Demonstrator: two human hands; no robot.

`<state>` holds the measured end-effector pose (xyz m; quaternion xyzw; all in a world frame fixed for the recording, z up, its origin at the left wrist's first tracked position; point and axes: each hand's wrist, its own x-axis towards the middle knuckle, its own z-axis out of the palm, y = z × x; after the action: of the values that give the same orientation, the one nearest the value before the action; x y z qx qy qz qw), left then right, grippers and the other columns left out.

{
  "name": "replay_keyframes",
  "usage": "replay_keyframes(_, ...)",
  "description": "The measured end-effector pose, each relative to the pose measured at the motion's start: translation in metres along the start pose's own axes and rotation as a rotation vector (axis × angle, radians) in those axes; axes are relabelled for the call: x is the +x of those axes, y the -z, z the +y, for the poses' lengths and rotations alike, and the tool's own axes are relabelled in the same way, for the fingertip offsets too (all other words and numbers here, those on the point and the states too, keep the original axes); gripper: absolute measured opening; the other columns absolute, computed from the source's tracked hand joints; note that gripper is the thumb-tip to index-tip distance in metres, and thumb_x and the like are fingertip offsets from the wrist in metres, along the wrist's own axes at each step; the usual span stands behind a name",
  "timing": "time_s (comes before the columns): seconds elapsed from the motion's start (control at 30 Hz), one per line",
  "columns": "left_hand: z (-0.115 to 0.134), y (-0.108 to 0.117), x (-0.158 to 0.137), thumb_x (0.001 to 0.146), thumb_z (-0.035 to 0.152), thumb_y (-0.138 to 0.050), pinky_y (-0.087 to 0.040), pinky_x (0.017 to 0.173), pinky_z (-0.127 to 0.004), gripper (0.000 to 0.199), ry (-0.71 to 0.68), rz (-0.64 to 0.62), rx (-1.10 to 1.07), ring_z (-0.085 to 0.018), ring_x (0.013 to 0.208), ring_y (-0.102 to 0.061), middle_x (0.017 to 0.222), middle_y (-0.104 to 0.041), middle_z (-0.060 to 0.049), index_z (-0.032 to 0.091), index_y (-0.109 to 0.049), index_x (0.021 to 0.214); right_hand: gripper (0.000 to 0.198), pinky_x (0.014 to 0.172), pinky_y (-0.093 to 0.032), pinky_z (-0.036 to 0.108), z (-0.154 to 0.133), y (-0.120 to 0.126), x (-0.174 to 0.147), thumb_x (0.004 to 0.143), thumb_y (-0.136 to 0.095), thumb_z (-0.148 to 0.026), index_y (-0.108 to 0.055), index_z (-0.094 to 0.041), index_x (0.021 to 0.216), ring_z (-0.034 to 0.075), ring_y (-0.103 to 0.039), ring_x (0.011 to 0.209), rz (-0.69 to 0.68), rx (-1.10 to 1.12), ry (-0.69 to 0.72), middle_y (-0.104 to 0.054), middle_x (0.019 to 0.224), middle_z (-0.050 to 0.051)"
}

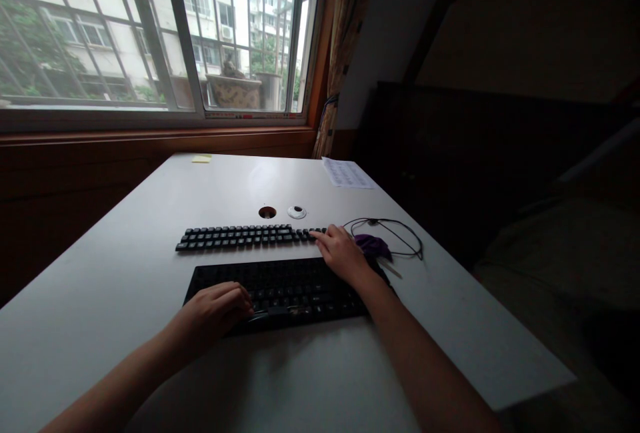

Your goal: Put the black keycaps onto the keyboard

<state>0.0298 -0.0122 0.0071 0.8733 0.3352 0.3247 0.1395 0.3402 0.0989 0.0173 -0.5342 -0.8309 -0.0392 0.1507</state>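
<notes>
A black keyboard (pixel 280 279) lies on the white desk, its keycaps seemingly off across much of its top. Behind it, loose dark keycaps (pixel 235 238) stand in long rows. My left hand (pixel 223 306) is closed at the keyboard's front left, on what looks like a keycap puller (pixel 279 312) with a dark body and thin shiny ends. At the right end of the keycap rows, my right hand (pixel 340 251) has thumb and index finger brought together on a keycap, its wrist above the keyboard. Its other fingers are partly hidden.
Right of my right hand lie a purple cloth (pixel 373 246), a thin pale stick (pixel 391 268) and a looped black cable (pixel 417 246). Farther back are a round cable hole (pixel 267 213), a white cover (pixel 297 212), a printed sheet (pixel 349 174) and yellow notes (pixel 202 159).
</notes>
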Motion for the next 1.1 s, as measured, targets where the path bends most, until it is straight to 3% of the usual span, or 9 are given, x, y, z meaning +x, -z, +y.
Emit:
replay_keyframes(0.23,-0.005,-0.004,-0.002,0.095,0.021,-0.055,-0.049,0.062,-0.021,0.013,0.002,-0.004,0.003,-0.012,0.069,-0.062,0.079,-0.065,-0.002,0.018,-0.056,0.083,0.035,0.091,-0.040,0.037,-0.018,-0.006,0.002,0.098,-0.047,-0.034,-0.061,-0.030,0.131,0.027,-0.047,0.103,-0.018,-0.057,-0.003,-0.057,0.109,0.010)
replay_keyframes(0.8,-0.005,-0.003,-0.002,0.094,0.020,-0.055,-0.048,0.062,-0.021,0.012,-0.015,-0.010,0.022,-0.012,0.069,-0.061,0.079,-0.064,-0.002,0.018,-0.056,0.083,0.037,0.089,-0.041,0.035,-0.016,-0.014,0.004,0.099,-0.045,-0.036,-0.058,-0.031,0.133,0.026,-0.048,0.104,-0.050,-0.056,0.002,-0.057,0.109,0.010)
replay_keyframes(1.1,-0.005,-0.003,-0.003,0.095,0.020,-0.055,-0.047,0.062,-0.021,0.012,-0.014,-0.022,0.037,-0.013,0.070,-0.061,0.080,-0.064,-0.002,0.018,-0.054,0.083,0.034,0.091,-0.040,0.035,-0.009,-0.009,0.003,0.098,-0.045,-0.030,-0.065,-0.026,0.126,0.025,-0.052,0.102,0.021,-0.040,-0.055,-0.060,0.103,0.010)
